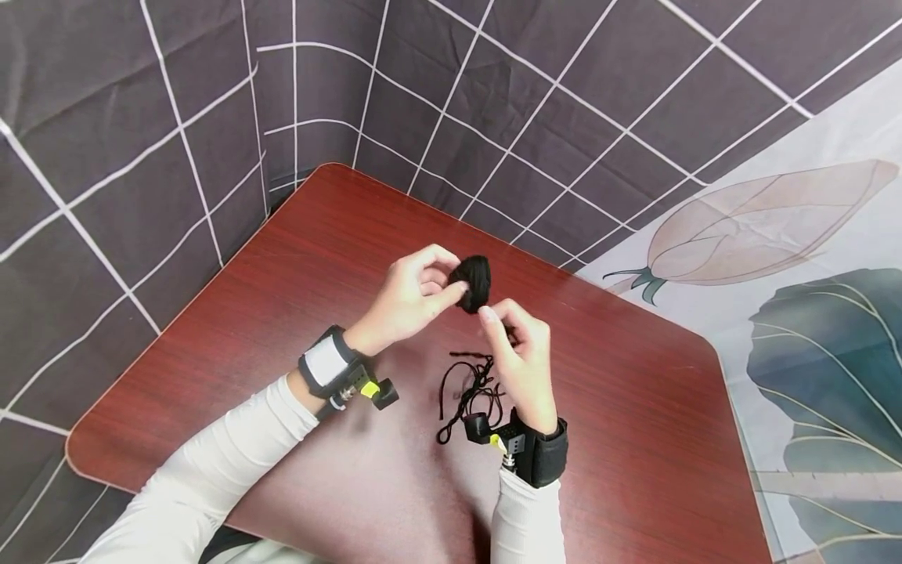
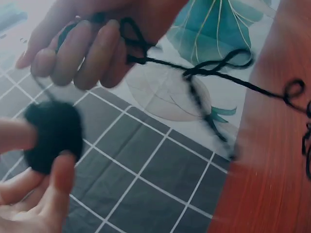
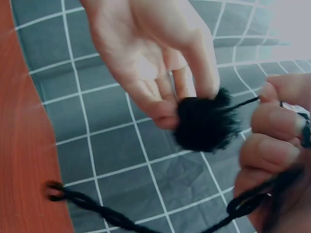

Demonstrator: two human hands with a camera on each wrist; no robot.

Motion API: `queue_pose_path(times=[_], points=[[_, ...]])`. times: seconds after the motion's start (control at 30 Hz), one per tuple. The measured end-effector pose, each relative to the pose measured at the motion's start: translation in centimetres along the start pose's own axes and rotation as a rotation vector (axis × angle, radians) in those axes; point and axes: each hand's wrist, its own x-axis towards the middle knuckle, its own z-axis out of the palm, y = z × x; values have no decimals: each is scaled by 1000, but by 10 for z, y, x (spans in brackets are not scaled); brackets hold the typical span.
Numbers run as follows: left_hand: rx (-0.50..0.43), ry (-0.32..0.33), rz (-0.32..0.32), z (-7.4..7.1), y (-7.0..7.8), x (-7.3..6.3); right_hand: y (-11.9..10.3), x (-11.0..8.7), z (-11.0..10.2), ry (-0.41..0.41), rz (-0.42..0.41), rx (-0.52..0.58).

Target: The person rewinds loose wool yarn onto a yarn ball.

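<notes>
A small ball of black yarn (image 1: 477, 282) is pinched between the thumb and fingers of my left hand (image 1: 412, 294), above the table. Close on its right, my right hand (image 1: 523, 352) grips the black yarn strand with curled fingers. In the right wrist view a short taut length of yarn (image 3: 245, 103) runs from the ball (image 3: 206, 125) to the right thumb and forefinger. More cord trails from the right fist, looped and twisted, in the left wrist view (image 2: 218, 73). A loose tangle of yarn (image 1: 474, 395) shows below the hands.
The reddish-brown wooden table (image 1: 338, 235) has rounded corners. A dark grey cloth with white grid lines (image 1: 451, 94) hangs behind and to the left, and a white sheet with leaf prints (image 1: 719, 313) is on the right. Each wrist wears a strapped black camera mount (image 1: 539, 450).
</notes>
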Motion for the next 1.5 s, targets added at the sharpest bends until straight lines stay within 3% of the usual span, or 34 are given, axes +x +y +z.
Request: queue_pose_path(times=[0.1, 0.23, 0.4, 0.5, 0.7, 0.9, 1.13, 1.37, 1.5], points=[[58, -142, -21, 1, -1, -1, 0, 0, -7, 113, -2, 34], [55, -329, -46, 2, -2, -3, 1, 0, -13, 209, -10, 45], [-37, -555, -32, 1, -2, -5, 2, 1, -15, 236, -5, 60], [-153, -636, -24, -1, 0, -5, 3, 1, -14, 235, 9, 62], [-281, -586, -22, -3, 3, -4, 6, -1, -14, 244, -9, 130], [-172, -588, -16, -1, 1, -3, 3, -2, -14, 302, -72, 258], [-112, -544, -54, 0, 0, -3, -1, -2, -16, 307, -100, 170], [-262, -591, 12, -2, 1, -3, 5, 1, -14, 277, -35, 137], [-357, -549, 55, -3, 3, -5, 8, 1, -8, 243, 23, 93]])
